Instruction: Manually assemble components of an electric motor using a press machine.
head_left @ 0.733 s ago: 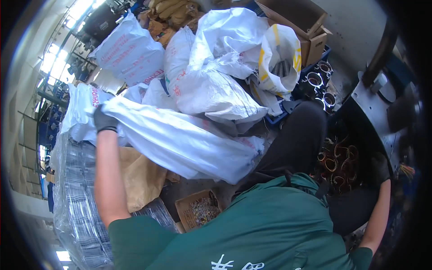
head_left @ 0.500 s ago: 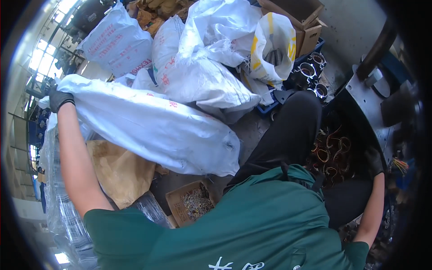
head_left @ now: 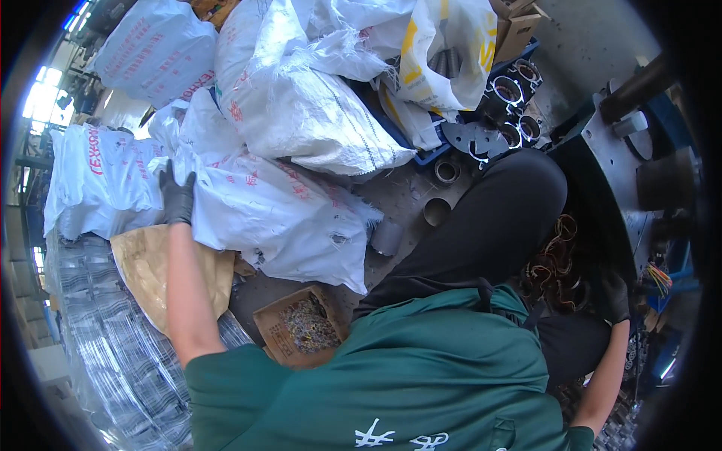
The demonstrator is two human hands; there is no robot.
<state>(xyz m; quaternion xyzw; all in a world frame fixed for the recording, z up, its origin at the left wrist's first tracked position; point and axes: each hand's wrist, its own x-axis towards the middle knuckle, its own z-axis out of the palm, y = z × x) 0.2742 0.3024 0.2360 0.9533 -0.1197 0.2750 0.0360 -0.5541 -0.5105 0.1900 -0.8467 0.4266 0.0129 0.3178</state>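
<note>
My left hand (head_left: 178,199), in a dark grey glove, lies against a white woven sack (head_left: 263,199) with red print, its fingers apart. This sack slopes down toward my knee, its ragged lower end near the floor. Left of the hand, another white printed sack (head_left: 101,180) drapes over clear-wrapped stacked parts (head_left: 124,316). My right hand (head_left: 613,295), also gloved, is low at the right beside my thigh, close to a dark bin wall (head_left: 602,199). Shadow hides its fingers. Next to it are tangled orange-brown wires (head_left: 553,263).
More white sacks (head_left: 308,113) pile up ahead. A yellow-marked sack (head_left: 444,68) holds a coiled or ribbed part. Black ring-shaped housings (head_left: 508,90) sit in a blue crate. Metal rings (head_left: 436,212) lie on the floor. A cardboard box (head_left: 278,334) of small parts stands near brown paper (head_left: 143,263).
My left hand has come inward and down from the far left. The stretched, lifted white sack now lies slack and crumpled. My right hand stays low at the right.
</note>
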